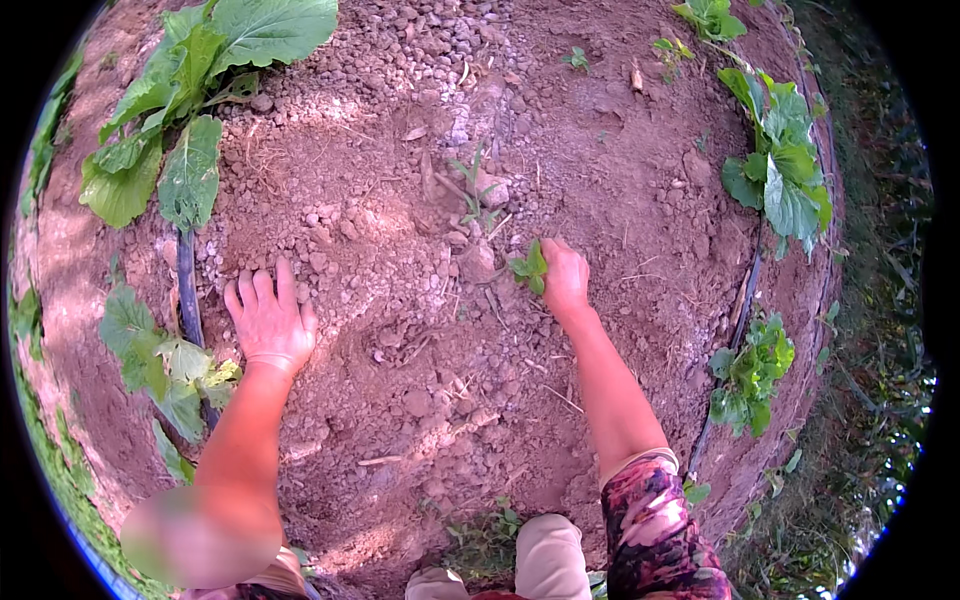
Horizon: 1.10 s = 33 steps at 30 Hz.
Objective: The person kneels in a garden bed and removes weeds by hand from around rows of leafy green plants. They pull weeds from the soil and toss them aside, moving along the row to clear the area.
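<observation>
My left hand (273, 324) rests palm down on the dry, crumbly soil (390, 420), fingers spread and holding nothing. It lies just right of a black drip irrigation pipe (187, 285). My right hand (564, 276) has its fingers closed on a small leafy weed (532, 264), whose leaves poke out to the left of the fist. Its stem and roots are hidden, so whether it is still in the ground I cannot tell. Slightly up and left of that hand, a thin grassy weed (474, 187) grows beside a pinkish clod (491, 189).
A large leafy vegetable plant (187, 161) and a smaller, partly yellowed one (169, 360) line the left pipe. Along a second black pipe (742, 300) at right stand more leafy plants (787, 165). A low weed clump (487, 536) grows by my knee (551, 559). Grass (862, 420) borders the far right.
</observation>
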{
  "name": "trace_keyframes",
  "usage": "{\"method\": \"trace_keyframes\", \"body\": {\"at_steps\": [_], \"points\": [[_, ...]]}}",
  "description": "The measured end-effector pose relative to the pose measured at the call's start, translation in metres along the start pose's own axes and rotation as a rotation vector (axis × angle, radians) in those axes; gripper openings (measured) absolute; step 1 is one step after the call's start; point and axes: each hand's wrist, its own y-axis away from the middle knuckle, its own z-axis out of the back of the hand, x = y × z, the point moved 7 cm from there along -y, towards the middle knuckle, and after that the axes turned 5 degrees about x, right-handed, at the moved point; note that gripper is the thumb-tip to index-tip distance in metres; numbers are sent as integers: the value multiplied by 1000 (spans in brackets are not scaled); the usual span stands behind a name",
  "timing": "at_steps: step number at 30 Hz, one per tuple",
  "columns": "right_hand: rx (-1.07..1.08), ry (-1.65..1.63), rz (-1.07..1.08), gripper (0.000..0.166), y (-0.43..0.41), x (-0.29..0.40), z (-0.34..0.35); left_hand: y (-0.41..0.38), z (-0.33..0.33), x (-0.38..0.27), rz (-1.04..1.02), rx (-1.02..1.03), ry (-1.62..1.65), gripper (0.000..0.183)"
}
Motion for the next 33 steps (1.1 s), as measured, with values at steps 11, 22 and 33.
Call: {"method": "trace_keyframes", "body": {"at_steps": [11, 22, 33], "points": [[43, -317, -187, 21, -67, 36, -32, 0, -2, 0, -6, -8, 27, 70], [257, -489, 21, 29, -60, 48, -45, 0, -2, 0, 2, 1, -29, 67], [-5, -857, -177, 11, -54, 25, -38, -6, 0, -5, -17, -14, -14, 66]]}}
